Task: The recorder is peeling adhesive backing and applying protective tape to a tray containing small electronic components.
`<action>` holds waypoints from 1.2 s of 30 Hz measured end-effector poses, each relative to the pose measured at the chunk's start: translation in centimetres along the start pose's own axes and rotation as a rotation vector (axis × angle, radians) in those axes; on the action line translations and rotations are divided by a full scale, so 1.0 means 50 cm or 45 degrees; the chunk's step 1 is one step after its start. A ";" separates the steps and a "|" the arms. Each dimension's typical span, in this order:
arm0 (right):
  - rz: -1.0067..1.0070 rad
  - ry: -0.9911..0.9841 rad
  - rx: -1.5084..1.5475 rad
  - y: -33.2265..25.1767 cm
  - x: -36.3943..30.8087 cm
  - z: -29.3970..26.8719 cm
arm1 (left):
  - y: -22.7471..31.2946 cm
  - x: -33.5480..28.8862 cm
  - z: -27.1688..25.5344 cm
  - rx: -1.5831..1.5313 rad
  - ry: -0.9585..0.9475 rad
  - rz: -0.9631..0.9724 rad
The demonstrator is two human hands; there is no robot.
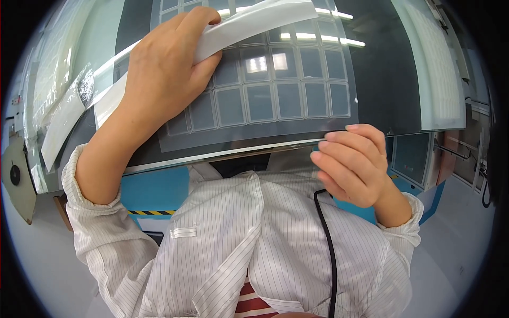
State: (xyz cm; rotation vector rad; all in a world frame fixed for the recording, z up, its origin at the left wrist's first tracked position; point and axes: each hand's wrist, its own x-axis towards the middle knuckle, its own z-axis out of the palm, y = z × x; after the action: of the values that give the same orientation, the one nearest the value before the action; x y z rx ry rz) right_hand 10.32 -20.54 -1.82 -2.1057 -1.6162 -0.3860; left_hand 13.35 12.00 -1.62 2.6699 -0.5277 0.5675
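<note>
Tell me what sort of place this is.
Probably a factory workshop: a striped work coat, a gridded sheet on a dark worktop, and black-and-yellow tape below.

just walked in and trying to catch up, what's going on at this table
The person's left hand grips a white strip over a clear sheet patterned with rectangular cells. That sheet lies on the dark table. The right hand, seemingly holding nothing, is by the front edge.

Grips (167,69) (352,164): two. Striped sleeves (103,222): two. Held white strip (254,27): one. Black cable (330,249): one. Nearest-row rectangles (289,100): at least six.
</note>
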 end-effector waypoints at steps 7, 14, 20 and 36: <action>0.424 -0.080 -0.188 0.022 0.015 -0.008 | 0.058 -0.011 0.028 0.013 0.007 -0.017; 0.219 -0.064 -0.163 -0.003 -0.088 -0.050 | 0.164 -0.048 0.044 0.052 0.088 -0.045; 0.181 -0.046 -0.106 -0.079 -0.143 -0.044 | 0.213 -0.147 0.047 -0.023 0.093 -0.151; -0.141 -0.053 -0.354 -0.086 -0.083 -0.049 | 0.115 -0.114 -0.017 0.025 0.141 -0.369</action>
State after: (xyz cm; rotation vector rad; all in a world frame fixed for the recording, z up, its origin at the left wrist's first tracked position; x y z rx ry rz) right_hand 5.17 -24.34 -0.94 -2.2405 -1.7969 -0.6405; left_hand 5.80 8.97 -1.88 2.6474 -0.1011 0.6297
